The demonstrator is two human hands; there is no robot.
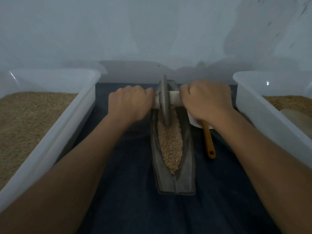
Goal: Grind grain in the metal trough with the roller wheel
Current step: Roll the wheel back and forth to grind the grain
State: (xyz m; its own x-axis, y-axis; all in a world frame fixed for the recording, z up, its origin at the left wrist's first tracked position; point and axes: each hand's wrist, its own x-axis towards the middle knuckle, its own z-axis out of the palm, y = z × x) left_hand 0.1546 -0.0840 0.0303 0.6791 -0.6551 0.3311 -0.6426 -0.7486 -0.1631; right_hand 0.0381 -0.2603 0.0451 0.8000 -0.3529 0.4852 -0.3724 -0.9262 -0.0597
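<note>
While the roller wheel (163, 100) is standing on edge near the far end of the metal trough (175, 181), both hands are gripping the white axle (174, 99) that is passing through its hub. The left hand (130, 103) is curling round the axle stub at the wheel's 9 o'clock side; the right hand (206, 100) is curling round the longer stub at its 3 o'clock side. The hands are apart, one on each side of the disc, and both are wrapping firmly round the bar.

The trough is lying with its long axis along the 12-to-6 o'clock line, its pointed channel tapering toward 6 o'clock, nearest the person. The axle is crossing that axis at a right angle, from 9 to 3 o'clock. The grain (170, 147) is filling the channel from beneath the wheel down toward the near tip, so almost the whole bed is lying on the 6 o'clock side of the wheel.

The wheel's lower rim is sitting in the grain at the 12 o'clock part of the bed. Judging from this, the coming stroke is likely calling for a pull toward 6 o'clock, both arms drawing evenly to keep the disc upright in the groove. Neither hand is nearer the work; the grip looks symmetrical.

A wooden-handled tool (209, 141) is lying just beside the trough at 3 o'clock, on the dark cloth (128, 183). A white bin (81, 105) at 9 o'clock and another bin (249, 102) at 3 o'clock are holding more grain.
</note>
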